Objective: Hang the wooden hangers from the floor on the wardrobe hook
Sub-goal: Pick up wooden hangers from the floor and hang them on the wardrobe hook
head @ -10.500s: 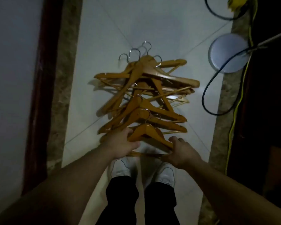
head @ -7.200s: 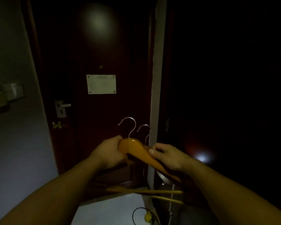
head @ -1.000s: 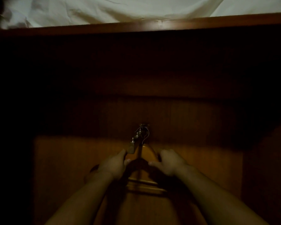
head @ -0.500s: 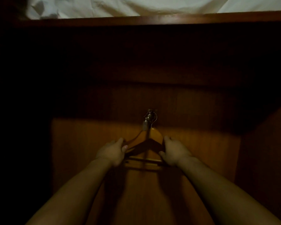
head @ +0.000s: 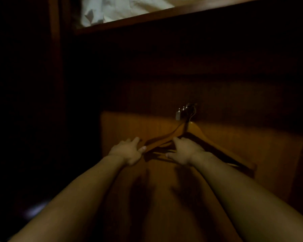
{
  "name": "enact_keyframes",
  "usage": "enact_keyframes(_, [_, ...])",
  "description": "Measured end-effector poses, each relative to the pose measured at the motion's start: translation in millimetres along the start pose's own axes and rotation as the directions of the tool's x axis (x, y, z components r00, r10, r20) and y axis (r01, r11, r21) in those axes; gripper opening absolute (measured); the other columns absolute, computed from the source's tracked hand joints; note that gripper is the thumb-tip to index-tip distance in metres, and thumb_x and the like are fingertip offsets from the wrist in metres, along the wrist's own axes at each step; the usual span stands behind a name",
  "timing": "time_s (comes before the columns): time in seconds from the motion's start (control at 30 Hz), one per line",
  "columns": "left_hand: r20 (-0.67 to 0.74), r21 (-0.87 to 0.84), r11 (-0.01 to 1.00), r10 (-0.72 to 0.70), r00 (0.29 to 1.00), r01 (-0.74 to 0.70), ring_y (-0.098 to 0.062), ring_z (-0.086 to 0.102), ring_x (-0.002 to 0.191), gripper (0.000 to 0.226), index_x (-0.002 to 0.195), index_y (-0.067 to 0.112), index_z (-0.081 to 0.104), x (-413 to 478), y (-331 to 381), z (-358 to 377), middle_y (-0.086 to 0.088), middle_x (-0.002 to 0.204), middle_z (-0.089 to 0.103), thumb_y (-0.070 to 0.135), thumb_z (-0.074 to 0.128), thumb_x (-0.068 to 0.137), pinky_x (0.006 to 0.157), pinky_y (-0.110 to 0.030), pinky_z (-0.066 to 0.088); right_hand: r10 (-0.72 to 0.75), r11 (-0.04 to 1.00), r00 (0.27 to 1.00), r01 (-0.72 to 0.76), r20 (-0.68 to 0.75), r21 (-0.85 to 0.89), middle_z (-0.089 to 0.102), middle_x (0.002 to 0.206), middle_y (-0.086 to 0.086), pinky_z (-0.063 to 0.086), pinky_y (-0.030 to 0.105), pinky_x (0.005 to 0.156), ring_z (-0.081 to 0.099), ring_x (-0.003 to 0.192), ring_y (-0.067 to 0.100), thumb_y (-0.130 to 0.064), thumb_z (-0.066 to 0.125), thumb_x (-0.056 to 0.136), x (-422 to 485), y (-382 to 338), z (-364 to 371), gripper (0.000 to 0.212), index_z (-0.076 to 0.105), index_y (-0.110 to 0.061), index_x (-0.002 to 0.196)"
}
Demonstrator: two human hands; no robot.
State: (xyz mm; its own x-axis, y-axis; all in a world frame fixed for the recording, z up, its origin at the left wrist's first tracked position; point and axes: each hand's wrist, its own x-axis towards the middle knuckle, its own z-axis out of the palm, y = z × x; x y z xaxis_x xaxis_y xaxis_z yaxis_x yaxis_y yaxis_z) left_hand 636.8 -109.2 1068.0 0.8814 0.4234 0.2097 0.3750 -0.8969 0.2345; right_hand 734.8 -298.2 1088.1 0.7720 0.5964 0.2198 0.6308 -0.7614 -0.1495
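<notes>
No readable text, labels or numbers anywhere

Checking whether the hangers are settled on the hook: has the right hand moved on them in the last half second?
Yes. The right hand slid from the hangers' right arm leftward, now below and left of the wardrobe hook.

Two wooden hangers [head: 196, 135] are hanging from the wardrobe hook [head: 186, 107] against the lit wood panel [head: 129, 126]. The left hand [head: 128, 151] is touching the left arm's end, while the right hand [head: 184, 151] is resting on the hangers' middle. White bedding [head: 121, 9] is lying on the shelf [head: 164, 16] above.
</notes>
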Motion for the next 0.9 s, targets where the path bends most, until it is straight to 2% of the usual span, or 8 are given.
enact_keyframes(0.1, [-0.027, 0.009, 0.995, -0.098, 0.995, 0.098, -0.032, 0.036, 0.142, 0.064, 0.155, 0.031, 0.022, -27.3, -9.1, -5.7, -0.008, 0.158, 0.034, 0.062, 0.029, 0.1, 0.113, -0.049, 0.034, -0.107, 0.994, 0.994, 0.107, 0.028, 0.017, 0.057, 0.13, 0.005, 0.048, 0.042, 0.1, 0.055, 0.118, 0.026, -0.052, 0.064, 0.088, -1.3, -20.2, 7.2, 0.056, 0.048, -0.021, 0.13])
enact_keyframes(0.23, [-0.055, 0.021, 0.976, -0.215, 0.975, 0.216, -0.031, 0.04, 0.139, 0.063, 0.154, 0.031, 0.023, -75.7, -29.5, -6.5, -0.009, 0.155, 0.037, 0.061, 0.03, 0.1, 0.111, -0.051, 0.037, -0.254, 0.967, 0.963, 0.253, 0.094, 0.025, 0.05, 0.14, 0.009, 0.046, 0.045, 0.103, 0.05, 0.126, 0.03, -0.057, 0.061, 0.088, -8.7, -55.3, 22.8, 0.069, 0.041, -0.018, 0.141])
enact_keyframes(0.33, [-0.076, 0.042, 0.94, -0.335, 0.939, 0.339, -0.03, 0.043, 0.136, 0.061, 0.153, 0.031, 0.025, -120.6, -53.2, -1.7, -0.009, 0.152, 0.041, 0.059, 0.032, 0.1, 0.109, -0.051, 0.039, -0.373, 0.928, 0.917, 0.367, 0.144, 0.066, 0.049, 0.141, 0.009, 0.048, 0.043, 0.099, 0.051, 0.125, 0.029, -0.058, 0.06, 0.088, -21.5, -90.5, 37.9, 0.071, 0.039, -0.019, 0.143])
enact_keyframes(0.43, [-0.078, 0.074, 0.893, -0.439, 0.895, 0.444, -0.031, 0.046, 0.133, 0.059, 0.151, 0.03, 0.029, -168.6, -89.8, -2.6, -0.009, 0.149, 0.045, 0.059, 0.032, 0.1, 0.106, -0.051, 0.04, -0.498, 0.866, 0.85, 0.479, 0.172, 0.142, 0.051, 0.135, 0.006, 0.05, 0.039, 0.095, 0.054, 0.119, 0.025, -0.056, 0.06, 0.09, -41.8, -136.3, 53.5, 0.064, 0.043, -0.021, 0.14])
enact_keyframes(0.63, [-0.104, 0.096, 0.745, -0.652, 0.751, 0.66, -0.034, 0.048, 0.131, 0.057, 0.147, 0.028, 0.035, -267.9, -157.6, -24.3, -0.012, 0.146, 0.048, 0.06, 0.033, 0.099, 0.104, -0.051, 0.041, -0.669, 0.743, 0.722, 0.639, 0.176, 0.199, 0.053, 0.129, 0.004, 0.051, 0.039, 0.092, 0.057, 0.112, 0.023, -0.056, 0.064, 0.086, -91.6, -245.2, 84.2, 0.064, 0.045, -0.023, 0.138])
enact_keyframes(0.73, [-0.125, 0.081, 0.672, -0.726, 0.677, 0.736, -0.034, 0.047, 0.131, 0.058, 0.147, 0.028, 0.035, -319.4, -192.7, -37.4, -0.013, 0.147, 0.047, 0.06, 0.034, 0.099, 0.105, -0.051, 0.04, -0.748, 0.664, 0.638, 0.71, 0.183, 0.236, 0.053, 0.127, 0.003, 0.051, 0.038, 0.089, 0.057, 0.109, 0.022, -0.057, 0.064, 0.085, -119.2, -300.9, 95.8, 0.065, 0.046, -0.024, 0.137])
enact_keyframes(0.9, [-0.157, 0.053, 0.551, -0.819, 0.552, 0.833, -0.034, 0.048, 0.132, 0.059, 0.149, 0.028, 0.033, -400.4, -250.9, -54.1, -0.013, 0.147, 0.047, 0.06, 0.034, 0.099, 0.107, -0.053, 0.04, -0.842, 0.54, 0.505, 0.792, 0.191, 0.286, 0.054, 0.13, 0.004, 0.051, 0.042, 0.093, 0.057, 0.114, 0.024, -0.057, 0.064, 0.086, -169.0, -391.9, 117.2, 0.065, 0.045, -0.023, 0.138])
